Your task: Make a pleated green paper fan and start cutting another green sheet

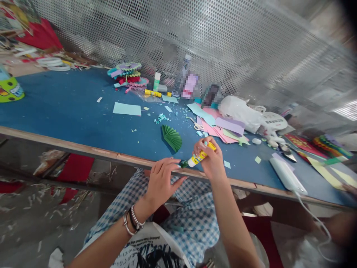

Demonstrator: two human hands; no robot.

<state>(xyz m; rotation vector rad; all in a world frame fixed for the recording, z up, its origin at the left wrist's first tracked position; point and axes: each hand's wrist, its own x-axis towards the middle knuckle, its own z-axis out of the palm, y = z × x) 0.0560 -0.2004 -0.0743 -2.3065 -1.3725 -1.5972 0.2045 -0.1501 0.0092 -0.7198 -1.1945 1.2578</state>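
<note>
My right hand (208,158) is closed around a yellow glue stick (202,154). The white end of the stick tilts down to the left, against a small dark green folded paper (183,163) at the table's front edge. My left hand (164,178) lies at that edge with its fingers stretched out and the thumb apart. Its fingertips reach the left side of the small green paper; whether they press on it is hard to see. Just beyond both hands lies a green pleated paper fan (171,138).
Scissors (196,124), coloured paper sheets (212,124) and blue scraps (161,118) lie beyond my hands. Farther back stand a pile of pleated paper (129,76), glue sticks (156,82) and a bottle (184,70) before a perforated metal screen (125,33). A corded white device (287,175) sits right.
</note>
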